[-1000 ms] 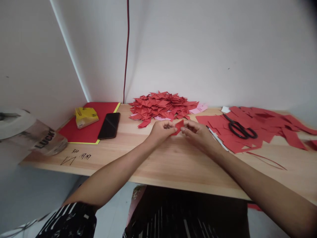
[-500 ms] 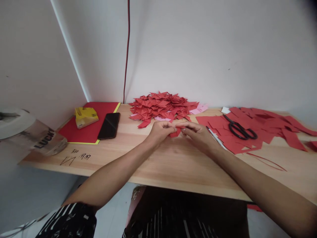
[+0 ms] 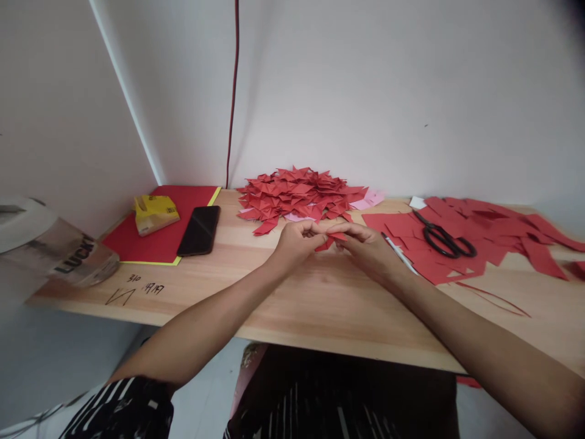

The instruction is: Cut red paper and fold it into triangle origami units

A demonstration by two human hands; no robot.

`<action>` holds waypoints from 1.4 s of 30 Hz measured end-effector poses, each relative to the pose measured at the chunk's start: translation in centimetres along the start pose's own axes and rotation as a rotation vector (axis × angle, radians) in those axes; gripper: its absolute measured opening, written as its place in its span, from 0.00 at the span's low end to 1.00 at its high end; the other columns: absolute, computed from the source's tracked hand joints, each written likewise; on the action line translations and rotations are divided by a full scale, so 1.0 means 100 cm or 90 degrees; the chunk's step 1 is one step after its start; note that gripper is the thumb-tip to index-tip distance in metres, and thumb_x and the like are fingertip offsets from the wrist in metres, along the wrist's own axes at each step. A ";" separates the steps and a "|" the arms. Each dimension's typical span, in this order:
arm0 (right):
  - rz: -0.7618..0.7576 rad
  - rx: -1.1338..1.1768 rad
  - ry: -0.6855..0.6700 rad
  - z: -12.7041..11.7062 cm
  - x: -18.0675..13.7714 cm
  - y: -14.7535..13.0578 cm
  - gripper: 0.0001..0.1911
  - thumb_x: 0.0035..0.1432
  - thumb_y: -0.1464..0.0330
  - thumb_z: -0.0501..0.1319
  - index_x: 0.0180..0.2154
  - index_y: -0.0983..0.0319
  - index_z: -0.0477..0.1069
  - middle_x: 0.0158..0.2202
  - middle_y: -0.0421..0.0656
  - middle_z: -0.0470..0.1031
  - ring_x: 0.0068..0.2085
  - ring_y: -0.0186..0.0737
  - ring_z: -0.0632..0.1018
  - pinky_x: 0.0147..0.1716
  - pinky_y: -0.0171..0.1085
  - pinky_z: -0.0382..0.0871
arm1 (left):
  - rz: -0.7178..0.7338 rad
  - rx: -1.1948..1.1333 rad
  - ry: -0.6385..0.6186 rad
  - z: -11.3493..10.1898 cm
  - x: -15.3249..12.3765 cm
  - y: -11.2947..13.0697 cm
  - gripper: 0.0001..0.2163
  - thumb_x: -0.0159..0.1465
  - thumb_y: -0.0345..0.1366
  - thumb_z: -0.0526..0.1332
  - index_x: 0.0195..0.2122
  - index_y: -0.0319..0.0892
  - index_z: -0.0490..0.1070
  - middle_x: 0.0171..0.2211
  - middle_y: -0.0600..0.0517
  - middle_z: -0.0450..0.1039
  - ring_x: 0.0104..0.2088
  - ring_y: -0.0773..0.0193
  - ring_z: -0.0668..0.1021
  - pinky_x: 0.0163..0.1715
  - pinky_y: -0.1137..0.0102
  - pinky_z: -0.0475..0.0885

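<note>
At the middle of a pale wooden table (image 3: pixel 315 305), a person pinches a small piece of red paper (image 3: pixel 337 236) between two bare hands; the left hand (image 3: pixel 295 242) has thumb and forefinger closed on its left part, the right hand (image 3: pixel 371 247) grips the other side, its thumb and fingers drawn together; the exact shape of the fold appears partly hidden behind the fingertips. Just beyond the hands rises a heap of folded red pieces (image 3: pixel 297 195), with pink paper (image 3: pixel 375 199) showing at its right edge; to the right spread flat red sheets (image 3: pixel 489 225), on which lie black-handled scissors (image 3: pixel 441 239); a white pen (image 3: pixel 400 253) rests along their near left edge, and thin red strips (image 3: pixel 498 297) curve in front. To the left lie a dark phone (image 3: pixel 200 230) and a yellow packet (image 3: pixel 156 214), the packet on a red sheet bordered in yellow (image 3: pixel 187 196); at the far left stands a clear container (image 3: pixel 91 268) with black lettering and a white lid; behind, a dark red cord (image 3: pixel 233 91) hangs against the wall (image 3: pixel 347 91).
</note>
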State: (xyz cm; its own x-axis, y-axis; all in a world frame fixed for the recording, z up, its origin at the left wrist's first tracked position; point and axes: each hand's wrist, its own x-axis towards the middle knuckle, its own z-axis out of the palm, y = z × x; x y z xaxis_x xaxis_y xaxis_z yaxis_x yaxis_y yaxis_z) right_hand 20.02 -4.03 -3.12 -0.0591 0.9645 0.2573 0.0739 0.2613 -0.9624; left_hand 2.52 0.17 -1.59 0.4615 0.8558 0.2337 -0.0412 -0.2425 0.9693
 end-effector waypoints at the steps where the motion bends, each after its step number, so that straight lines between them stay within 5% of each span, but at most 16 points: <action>1: -0.007 0.011 0.000 0.000 0.000 -0.001 0.06 0.58 0.67 0.63 0.37 0.56 0.78 0.44 0.42 0.75 0.36 0.35 0.72 0.34 0.36 0.65 | 0.045 0.054 0.008 0.000 0.000 0.000 0.03 0.55 0.31 0.62 0.26 0.39 0.72 0.24 0.54 0.72 0.25 0.69 0.71 0.28 0.73 0.64; 7: -0.012 0.128 0.045 -0.002 0.000 -0.009 0.06 0.58 0.62 0.63 0.38 0.55 0.71 0.39 0.40 0.72 0.36 0.35 0.71 0.35 0.35 0.66 | 0.436 0.454 0.100 -0.004 -0.004 0.006 0.06 0.63 0.28 0.57 0.31 0.41 0.72 0.31 0.50 0.76 0.35 0.63 0.74 0.38 0.67 0.66; 14: 0.030 0.048 -0.039 -0.006 -0.004 -0.019 0.18 0.59 0.51 0.59 0.34 0.60 0.69 0.29 0.40 0.66 0.30 0.35 0.68 0.33 0.36 0.65 | 0.649 0.595 0.153 -0.012 -0.006 0.011 0.05 0.64 0.28 0.59 0.36 0.44 0.72 0.38 0.51 0.79 0.43 0.61 0.76 0.41 0.64 0.65; 26: -0.021 -0.064 0.008 -0.001 -0.008 -0.038 0.14 0.56 0.57 0.63 0.30 0.60 0.67 0.26 0.38 0.67 0.29 0.33 0.67 0.31 0.36 0.63 | 0.576 0.571 0.123 -0.008 -0.009 0.016 0.05 0.65 0.34 0.60 0.42 0.45 0.71 0.43 0.48 0.77 0.47 0.60 0.75 0.47 0.63 0.66; 42: 0.042 -0.040 -0.027 0.001 -0.009 -0.037 0.17 0.59 0.56 0.61 0.26 0.61 0.65 0.25 0.37 0.65 0.27 0.32 0.66 0.31 0.35 0.61 | 0.666 0.620 0.141 -0.011 -0.008 0.013 0.06 0.64 0.28 0.60 0.38 0.47 0.73 0.40 0.51 0.78 0.46 0.60 0.75 0.47 0.60 0.65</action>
State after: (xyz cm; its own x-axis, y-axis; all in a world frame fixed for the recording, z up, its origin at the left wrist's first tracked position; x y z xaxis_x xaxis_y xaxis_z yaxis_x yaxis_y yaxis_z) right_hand 19.69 -5.92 0.22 -0.0936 0.9775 0.1889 0.1419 0.2009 -0.9693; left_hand 1.12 -0.37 -0.46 0.4509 0.1252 0.8838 0.3822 -0.9218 -0.0644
